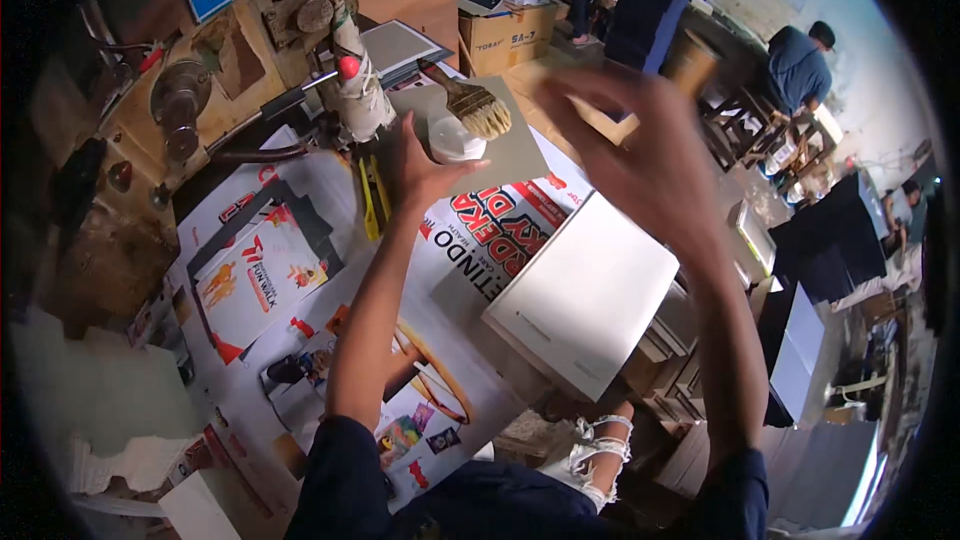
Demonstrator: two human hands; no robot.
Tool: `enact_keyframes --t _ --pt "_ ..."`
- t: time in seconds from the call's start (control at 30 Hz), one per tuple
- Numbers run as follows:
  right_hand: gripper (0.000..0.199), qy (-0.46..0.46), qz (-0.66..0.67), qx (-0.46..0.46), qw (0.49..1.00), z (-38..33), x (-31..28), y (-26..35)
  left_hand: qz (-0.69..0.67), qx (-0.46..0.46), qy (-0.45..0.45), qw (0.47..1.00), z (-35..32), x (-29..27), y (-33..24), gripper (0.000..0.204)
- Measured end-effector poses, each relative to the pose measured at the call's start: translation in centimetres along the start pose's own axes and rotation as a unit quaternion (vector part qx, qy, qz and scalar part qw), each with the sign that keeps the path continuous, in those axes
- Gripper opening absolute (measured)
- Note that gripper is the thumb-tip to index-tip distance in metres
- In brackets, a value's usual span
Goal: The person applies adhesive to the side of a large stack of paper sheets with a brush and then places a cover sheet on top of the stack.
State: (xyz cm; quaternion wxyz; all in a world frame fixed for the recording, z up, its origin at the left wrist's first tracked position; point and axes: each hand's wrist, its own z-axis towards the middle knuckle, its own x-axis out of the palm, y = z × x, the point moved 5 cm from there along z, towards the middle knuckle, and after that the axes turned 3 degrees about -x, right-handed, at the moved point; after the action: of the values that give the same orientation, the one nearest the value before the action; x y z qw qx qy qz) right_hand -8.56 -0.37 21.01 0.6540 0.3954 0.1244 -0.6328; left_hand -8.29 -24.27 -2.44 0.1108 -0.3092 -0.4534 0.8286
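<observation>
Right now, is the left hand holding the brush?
No. The left hand rests against a small white container, while the brush lies apart from it on a grey board.

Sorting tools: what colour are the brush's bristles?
Pale tan bristles on the brush, per head view.

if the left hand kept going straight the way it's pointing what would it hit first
Most likely the small white container: the left hand points up and to the right, with its fingers already at it. Just beyond lies the brush on the grey board. Depth is uncertain.
</observation>
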Motion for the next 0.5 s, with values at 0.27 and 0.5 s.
enact_keyframes --t 0.27,0.5 --pt "0.051 0.232 -0.138 0.093 0.958 13.8 20.4 -13.6 -0.055 -0.012 0.028 0.998 -0.1 0.4 -0.7 0.122" --pt "0.048 0.365 -0.242 0.006 0.899 14.4 22.5 -14.1 -0.08 0.008 0.006 0.997 0.4 0.5 1.5 0.118"
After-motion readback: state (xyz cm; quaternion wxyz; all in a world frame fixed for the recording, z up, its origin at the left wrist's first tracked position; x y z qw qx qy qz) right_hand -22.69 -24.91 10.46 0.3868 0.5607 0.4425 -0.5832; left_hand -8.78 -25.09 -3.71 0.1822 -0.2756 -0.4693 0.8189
